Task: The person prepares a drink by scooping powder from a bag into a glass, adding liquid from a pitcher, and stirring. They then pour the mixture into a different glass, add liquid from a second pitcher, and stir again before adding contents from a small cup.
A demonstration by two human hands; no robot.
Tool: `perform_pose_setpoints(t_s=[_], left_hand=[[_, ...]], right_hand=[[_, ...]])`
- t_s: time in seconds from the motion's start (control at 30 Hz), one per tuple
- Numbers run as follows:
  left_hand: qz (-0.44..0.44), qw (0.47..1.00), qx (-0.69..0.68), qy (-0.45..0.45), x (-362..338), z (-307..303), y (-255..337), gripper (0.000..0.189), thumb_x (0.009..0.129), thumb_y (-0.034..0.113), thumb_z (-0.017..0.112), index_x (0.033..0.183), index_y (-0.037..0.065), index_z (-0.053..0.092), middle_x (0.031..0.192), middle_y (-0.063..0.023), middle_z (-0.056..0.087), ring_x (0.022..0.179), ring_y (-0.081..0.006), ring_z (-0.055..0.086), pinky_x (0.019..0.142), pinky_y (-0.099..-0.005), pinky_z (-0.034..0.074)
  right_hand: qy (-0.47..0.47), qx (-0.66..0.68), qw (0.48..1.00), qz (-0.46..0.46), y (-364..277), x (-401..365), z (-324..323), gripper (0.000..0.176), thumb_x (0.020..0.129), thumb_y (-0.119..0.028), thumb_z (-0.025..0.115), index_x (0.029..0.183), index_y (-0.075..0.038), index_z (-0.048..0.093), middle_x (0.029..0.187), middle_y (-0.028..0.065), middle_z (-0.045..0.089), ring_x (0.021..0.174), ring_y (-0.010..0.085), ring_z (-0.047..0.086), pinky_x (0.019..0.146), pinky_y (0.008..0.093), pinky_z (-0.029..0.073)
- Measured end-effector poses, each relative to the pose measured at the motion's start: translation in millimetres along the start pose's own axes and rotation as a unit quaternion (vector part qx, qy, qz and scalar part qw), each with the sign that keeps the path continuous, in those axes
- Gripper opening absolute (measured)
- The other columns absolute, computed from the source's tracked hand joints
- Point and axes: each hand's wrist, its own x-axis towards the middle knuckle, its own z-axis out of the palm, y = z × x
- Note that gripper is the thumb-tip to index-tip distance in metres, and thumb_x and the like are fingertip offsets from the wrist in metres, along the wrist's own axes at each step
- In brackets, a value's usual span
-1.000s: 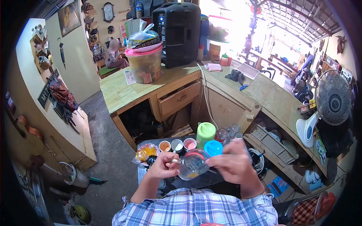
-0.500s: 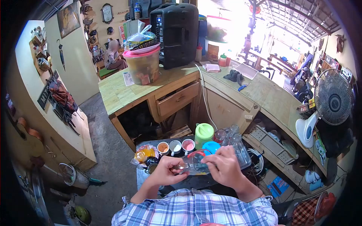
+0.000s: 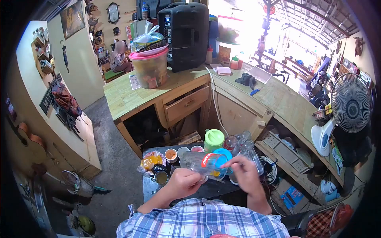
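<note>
- We clamp our left hand [image 3: 184, 183] under the glass [image 3: 203, 162], held above the table [image 3: 149, 189] and tipped sideways, so its orange dregs pool toward 4 o'clock.
- Our right hand [image 3: 247, 174] touches that end; we cannot tell whether it grips.

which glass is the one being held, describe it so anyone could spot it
Start at the wooden counter with the black speaker, then drop to the small dark table below it. The glass is above that table, in the left hand. Unlike the glasses standing nearby, it lies sideways, with a red label and orange liquid inside.
</note>
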Motion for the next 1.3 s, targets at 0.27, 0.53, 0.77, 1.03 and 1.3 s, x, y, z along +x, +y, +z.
perform_pose_setpoints(t_s=[0.27,0.53,0.77,1.03,1.3], left_hand=[[0.03,0.994,0.104,0.007,-0.3,10.9,-1.2,0.014,0.067,0.006,0.071,0.077,0.009,0.061,0.068,-0.0043,0.064,0.057,-0.021,0.062,0.051,-0.0324,0.047],[0.045,0.992,0.111,0.037,-2.4,15.4,-6.9,0.014,0.067,0.004,0.072,0.071,0.007,0.059,0.059,-0.0048,0.059,0.05,-0.0218,0.057,0.045,-0.0333,0.043],[0.049,0.989,0.131,0.046,-4.5,13.1,-12.2,0.016,0.064,0.004,0.073,0.069,0.008,0.058,0.059,-0.0039,0.059,0.05,-0.0212,0.057,0.045,-0.0327,0.042],[0.053,0.989,0.126,0.06,-8.5,13.8,-15.6,0.016,0.065,0.005,0.073,0.069,0.008,0.058,0.06,-0.0038,0.059,0.05,-0.0211,0.057,0.045,-0.0329,0.041],[0.021,0.996,0.081,0.036,-15.1,10.0,-15.2,0.015,0.064,0.007,0.073,0.073,0.008,0.06,0.063,-0.0054,0.061,0.053,-0.0219,0.059,0.048,-0.0338,0.044]], right_hand=[[-0.008,0.213,0.963,0.163,18.7,-7.2,0.0,0.043,0.1,-0.032,0.043,0.095,0.004,0.067,0.063,0.0071,0.062,0.044,0.0027,0.038,0.043,0.017,0.028],[0.067,0.383,0.9,0.199,33.5,-9.3,1.1,0.042,0.099,-0.032,0.045,0.101,0.005,0.065,0.083,0.013,0.069,0.041,0.0019,0.031,0.038,0.0189,0.021],[0.019,0.482,0.85,0.212,29.4,-10.5,-13.2,0.043,0.099,-0.032,0.043,0.115,0.005,0.059,0.101,0.0174,0.067,0.041,0.0053,0.033,0.041,0.0224,0.028],[0.013,0.463,0.862,0.205,32.6,-15.8,-6.6,0.044,0.1,-0.031,0.045,0.115,0.007,0.058,0.091,0.0152,0.068,0.044,0.0046,0.035,0.042,0.0211,0.029],[-0.019,0.391,0.913,0.119,32.1,-15.7,5.5,0.047,0.094,-0.035,0.056,0.112,0.009,0.06,0.07,0.0076,0.063,0.047,0.0034,0.038,0.045,0.0192,0.031]])
